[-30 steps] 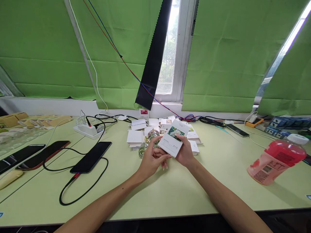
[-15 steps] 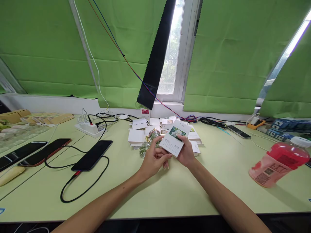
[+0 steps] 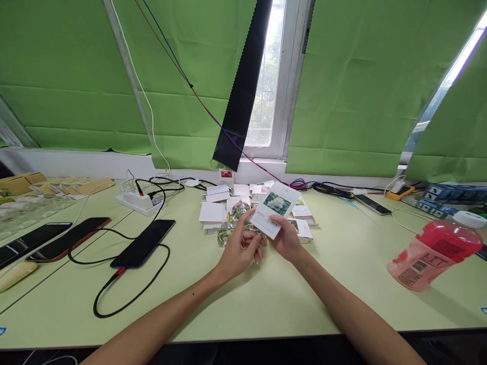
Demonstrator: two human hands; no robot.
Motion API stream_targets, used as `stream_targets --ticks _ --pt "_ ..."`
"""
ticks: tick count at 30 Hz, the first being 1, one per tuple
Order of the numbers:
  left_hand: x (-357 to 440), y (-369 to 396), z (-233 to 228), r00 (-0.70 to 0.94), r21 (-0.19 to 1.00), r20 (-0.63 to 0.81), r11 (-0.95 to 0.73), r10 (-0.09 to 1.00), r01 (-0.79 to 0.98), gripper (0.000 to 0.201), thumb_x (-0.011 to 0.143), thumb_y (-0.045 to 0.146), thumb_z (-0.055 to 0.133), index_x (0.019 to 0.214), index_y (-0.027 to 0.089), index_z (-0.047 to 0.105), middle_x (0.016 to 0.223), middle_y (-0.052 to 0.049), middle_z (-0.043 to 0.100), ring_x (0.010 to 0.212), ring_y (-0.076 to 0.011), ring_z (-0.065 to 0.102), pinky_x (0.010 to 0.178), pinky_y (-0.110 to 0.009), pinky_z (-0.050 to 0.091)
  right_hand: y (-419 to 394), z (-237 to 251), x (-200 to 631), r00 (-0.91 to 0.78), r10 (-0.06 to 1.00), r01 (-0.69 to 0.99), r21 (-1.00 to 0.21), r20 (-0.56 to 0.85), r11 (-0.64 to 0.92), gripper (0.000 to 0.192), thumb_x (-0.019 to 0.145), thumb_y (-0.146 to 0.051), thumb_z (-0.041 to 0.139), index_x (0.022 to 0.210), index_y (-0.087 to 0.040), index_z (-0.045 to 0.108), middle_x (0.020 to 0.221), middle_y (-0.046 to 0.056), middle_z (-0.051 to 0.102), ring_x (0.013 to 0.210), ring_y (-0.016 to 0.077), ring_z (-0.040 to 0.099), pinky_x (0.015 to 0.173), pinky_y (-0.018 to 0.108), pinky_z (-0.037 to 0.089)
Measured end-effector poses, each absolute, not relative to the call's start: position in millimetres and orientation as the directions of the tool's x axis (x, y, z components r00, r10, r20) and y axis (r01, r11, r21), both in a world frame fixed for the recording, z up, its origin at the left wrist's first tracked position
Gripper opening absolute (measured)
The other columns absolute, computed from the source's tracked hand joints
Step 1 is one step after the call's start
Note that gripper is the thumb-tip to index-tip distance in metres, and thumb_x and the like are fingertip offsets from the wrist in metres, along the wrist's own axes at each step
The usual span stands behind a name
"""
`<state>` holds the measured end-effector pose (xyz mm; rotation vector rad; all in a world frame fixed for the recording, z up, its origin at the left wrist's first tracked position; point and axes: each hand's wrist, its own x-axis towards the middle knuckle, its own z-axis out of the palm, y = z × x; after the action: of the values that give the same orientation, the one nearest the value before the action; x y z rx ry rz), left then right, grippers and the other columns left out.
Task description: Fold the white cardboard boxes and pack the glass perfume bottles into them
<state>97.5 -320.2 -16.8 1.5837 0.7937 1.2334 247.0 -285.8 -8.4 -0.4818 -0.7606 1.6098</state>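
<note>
The right hand (image 3: pixel 287 239) grips a white pack (image 3: pixel 277 203) with its thumb across the front, holding it tilted above the surface (image 3: pixel 335 289), its flower picture facing up. The left hand (image 3: pixel 240 249) is half curled, its index finger at the pack's left edge; whether it grasps the pack too, I cannot tell. Glass bottles (image 3: pixel 225 234) stand just beyond the left hand, with white boxes (image 3: pixel 212 213) spread behind them and the pack. A phone (image 3: pixel 143 244) with a cable plugged in lies to the left; a drink (image 3: pixel 433 253) stands well to the right.
</note>
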Motion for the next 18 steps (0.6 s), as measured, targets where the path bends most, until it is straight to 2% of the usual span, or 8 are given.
stream_targets --ticks 4,7,12,18 --pt "96.7 -320.5 -16.2 0.252 0.935 0.349 -0.353 0.903 -0.030 0.075 0.096 0.049 0.066 0.157 0.024 0.029 0.076 0.001 0.071 0.050 -0.0145 0.066 0.049 -0.025 0.057 -286.8 -7.5 246.7 -0.175 0.976 -0.686 -0.727 0.128 -0.027 0.055 0.066 -0.031 0.085 0.118 -0.024 0.067 0.095 0.002 0.079 0.084 0.0254 0.073 0.059 0.031 0.059" --pt "96.9 -322.4 -13.9 0.212 0.923 0.374 -0.386 0.903 0.016 0.065 0.097 0.045 0.063 0.152 0.022 0.035 0.071 0.004 0.067 0.047 -0.0118 0.060 0.048 -0.024 0.052 -289.2 -4.0 246.4 -0.150 0.980 -0.665 -0.747 0.134 0.001 0.057 0.064 -0.031 0.087 0.117 -0.024 0.068 0.096 0.002 0.079 0.087 0.0258 0.074 0.068 0.033 0.062" --pt "96.7 -322.7 -12.2 0.095 0.856 0.494 -0.503 0.864 0.120 0.038 0.097 0.038 0.062 0.129 0.021 0.050 0.055 0.011 0.047 0.047 -0.0079 0.042 0.049 -0.018 0.037 -291.5 0.4 243.5 -0.070 0.983 -0.643 -0.761 0.172 0.087 0.058 0.061 -0.029 0.089 0.115 -0.024 0.070 0.101 0.002 0.080 0.102 0.0280 0.074 0.089 0.038 0.062" --pt "94.1 -320.3 -10.5 0.021 0.838 0.528 -0.524 0.849 0.150 0.024 0.099 0.042 0.059 0.113 0.023 0.053 0.055 0.010 0.044 0.048 -0.0093 0.038 0.050 -0.020 0.032 -287.2 -9.1 241.7 0.080 0.957 -0.533 -0.800 0.278 0.276 0.048 0.068 -0.034 0.089 0.111 -0.025 0.070 0.104 0.002 0.080 0.102 0.0265 0.074 0.092 0.039 0.061"
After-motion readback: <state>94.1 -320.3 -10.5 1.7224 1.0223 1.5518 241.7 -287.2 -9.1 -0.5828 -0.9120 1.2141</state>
